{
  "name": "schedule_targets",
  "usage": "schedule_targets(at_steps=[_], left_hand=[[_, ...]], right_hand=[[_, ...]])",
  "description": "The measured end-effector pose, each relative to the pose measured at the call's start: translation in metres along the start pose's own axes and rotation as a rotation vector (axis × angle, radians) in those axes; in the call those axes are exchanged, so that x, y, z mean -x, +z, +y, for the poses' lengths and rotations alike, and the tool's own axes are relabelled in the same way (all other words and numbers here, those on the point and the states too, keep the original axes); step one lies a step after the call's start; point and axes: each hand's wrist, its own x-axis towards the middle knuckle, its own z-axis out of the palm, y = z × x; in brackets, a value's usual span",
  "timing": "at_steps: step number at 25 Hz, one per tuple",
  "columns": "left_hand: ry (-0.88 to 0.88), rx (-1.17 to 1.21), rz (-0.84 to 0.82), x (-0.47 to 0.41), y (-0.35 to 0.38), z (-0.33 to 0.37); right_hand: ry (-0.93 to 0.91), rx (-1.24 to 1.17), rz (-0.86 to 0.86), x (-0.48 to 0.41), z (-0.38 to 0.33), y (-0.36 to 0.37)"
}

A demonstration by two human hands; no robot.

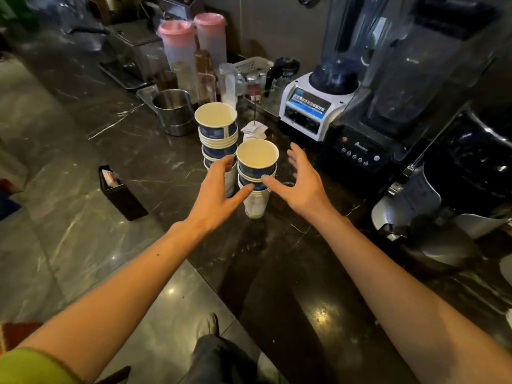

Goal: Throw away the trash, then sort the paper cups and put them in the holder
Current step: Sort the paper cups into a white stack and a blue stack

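Two stacks of blue-and-white paper cups stand on the dark marble counter (155, 167). The taller stack (216, 128) is behind and to the left; the shorter stack (257, 162) is in front, right of it. My left hand (219, 189) is spread on the left side of the shorter stack, thumb tip touching it. On the stack's right side is my right hand (300, 184), fingers apart, its thumb touching a cup rim. Neither hand is closed around the cups. The left hand hides the lower part of the taller stack.
A black box (122, 195) stands left of the hands. Behind the cups are a steel pitcher (173, 110), a receipt spike with papers (253, 128), pink-lidded jugs (177, 42) and bottles. Blenders (313, 106) and a steel jug (407, 200) fill the right side.
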Motion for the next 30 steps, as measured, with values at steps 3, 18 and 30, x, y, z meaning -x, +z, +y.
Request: schedule_targets(at_steps=[3, 18, 30], left_hand=[[0.061, 0.067, -0.059, -0.023, 0.005, -0.023], [0.05, 0.362, -0.281, -0.055, 0.018, -0.061], [0.034, 0.293, -0.251, -0.061, 0.025, -0.057]], right_hand=[[0.048, 0.019, 0.059, -0.018, 0.001, 0.021], [0.174, 0.044, 0.24, -0.032, -0.013, 0.053], [-0.01, -0.069, 0.308, -0.025, -0.031, 0.023]])
